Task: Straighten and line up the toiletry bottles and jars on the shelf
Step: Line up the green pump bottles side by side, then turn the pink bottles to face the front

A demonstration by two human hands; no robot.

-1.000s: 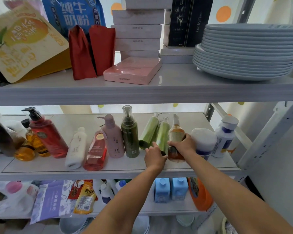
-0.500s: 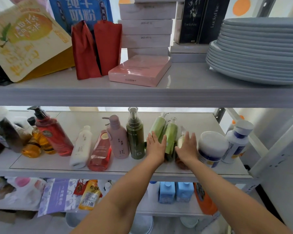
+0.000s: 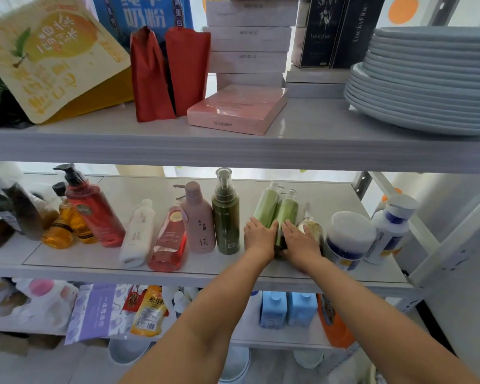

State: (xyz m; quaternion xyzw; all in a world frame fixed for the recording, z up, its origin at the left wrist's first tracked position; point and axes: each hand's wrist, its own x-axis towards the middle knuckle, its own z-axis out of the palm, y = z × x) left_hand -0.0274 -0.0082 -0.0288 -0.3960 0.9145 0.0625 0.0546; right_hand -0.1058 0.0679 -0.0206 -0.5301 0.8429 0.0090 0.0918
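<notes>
**Change from the earlier frames**
- One second ago the right hand (image 3: 299,241) gripped the amber bottle (image 3: 313,227). It now lies flat with straight fingers and grips nothing. Its fingertips rest against the right green bottle (image 3: 288,209) and partly overlap the amber bottle.
- The left hand (image 3: 259,236) was loosely curled in front of the green bottles. It is now flat, fingers straight, resting on the lower part of the left green bottle (image 3: 266,206).
- The amber bottle now stands free of any grip, between the right hand and the white jar (image 3: 349,234).
- The camera view has shifted, so the whole shelf sits further right in the frame.

**Position of the task items**
- All bottles stand or lie on the middle shelf (image 3: 89,261), across the centre of the frame.
- The two green bottles sit side by side, touching, right of centre, just beside the dark green bottle (image 3: 225,217).
- Left of centre, the white bottle (image 3: 137,234) and the red bottle (image 3: 168,241) lie tilted rather than upright.

**Hidden or unclear**
- The hands cover the bases of both green bottles.
- The amber bottle is blurred; its tilt cannot be determined.
- Items at the left edge of the shelf are cut off and indistinct.
</notes>
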